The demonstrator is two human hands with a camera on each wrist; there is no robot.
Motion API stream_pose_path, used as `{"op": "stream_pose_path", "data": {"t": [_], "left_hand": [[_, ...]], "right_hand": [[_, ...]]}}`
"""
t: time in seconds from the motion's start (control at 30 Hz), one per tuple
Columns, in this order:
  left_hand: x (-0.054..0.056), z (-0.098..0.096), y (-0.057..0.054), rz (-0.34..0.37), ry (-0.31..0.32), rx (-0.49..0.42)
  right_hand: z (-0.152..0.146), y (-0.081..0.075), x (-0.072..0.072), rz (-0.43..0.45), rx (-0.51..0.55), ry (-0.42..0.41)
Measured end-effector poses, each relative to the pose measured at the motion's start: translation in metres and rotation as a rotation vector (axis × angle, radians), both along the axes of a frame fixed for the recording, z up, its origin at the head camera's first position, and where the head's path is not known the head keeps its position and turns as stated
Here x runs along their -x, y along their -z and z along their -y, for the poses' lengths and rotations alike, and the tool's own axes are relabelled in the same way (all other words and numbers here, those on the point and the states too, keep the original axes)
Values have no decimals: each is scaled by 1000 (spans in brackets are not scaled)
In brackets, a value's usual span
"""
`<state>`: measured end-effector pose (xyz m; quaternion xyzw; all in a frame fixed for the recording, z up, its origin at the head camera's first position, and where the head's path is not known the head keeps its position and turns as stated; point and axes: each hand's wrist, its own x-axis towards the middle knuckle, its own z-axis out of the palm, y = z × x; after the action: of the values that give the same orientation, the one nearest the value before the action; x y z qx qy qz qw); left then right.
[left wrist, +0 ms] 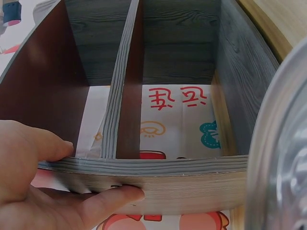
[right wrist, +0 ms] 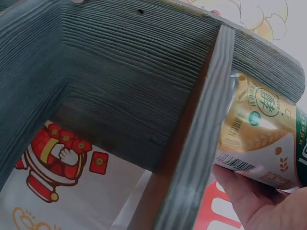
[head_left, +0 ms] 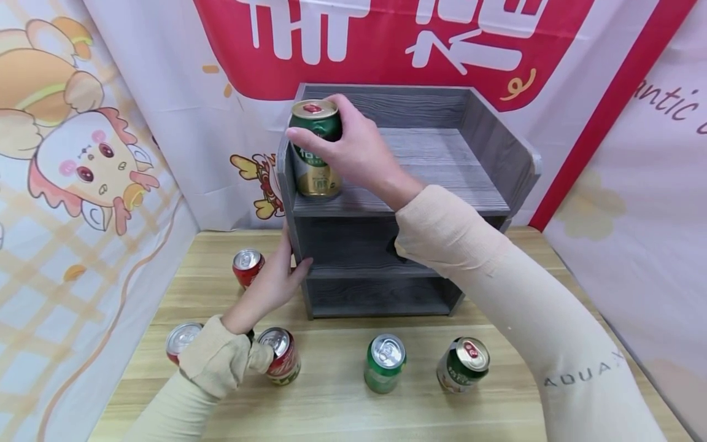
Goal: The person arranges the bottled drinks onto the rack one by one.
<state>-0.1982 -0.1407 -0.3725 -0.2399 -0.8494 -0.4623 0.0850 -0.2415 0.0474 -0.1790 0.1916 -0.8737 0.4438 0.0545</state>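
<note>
While the right hand (head_left: pixel 361 144) was curled round an upright green-and-gold can (head_left: pixel 319 175) at the eight o'clock corner of the rack's top shelf (head_left: pixel 442 166), the left hand (head_left: pixel 270 282) pinched the side panel (left wrist: pixel 177 191) at nine o'clock. Two green cans (head_left: pixel 382 374) stood toward five and six o'clock on the worktop (head_left: pixel 331 411).

Booth-like set-up, shop-display look; exact kind of place can't be told. Printed cloths (head_left: pixel 166 92) on three sides, with cartoon figures (head_left: pixel 91 156) and large lettering (head_left: pixel 491 56). Wood-grain desk (head_left: pixel 326 408) carries small grey shelf (head_left: pixel 442 159) and drink cans (head_left: pixel 385 368).
</note>
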Motion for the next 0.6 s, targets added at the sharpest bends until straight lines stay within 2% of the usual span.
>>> {"op": "stream_pose_path", "data": {"t": [0.27,0.6], "left_hand": [[-2,0,-1,-13,5,-3],[-2,-1,-1,5,8,-10]], "right_hand": [[0,3,0,-2,20,-6],[-2,-2,-2,7,-16,-9]]}}
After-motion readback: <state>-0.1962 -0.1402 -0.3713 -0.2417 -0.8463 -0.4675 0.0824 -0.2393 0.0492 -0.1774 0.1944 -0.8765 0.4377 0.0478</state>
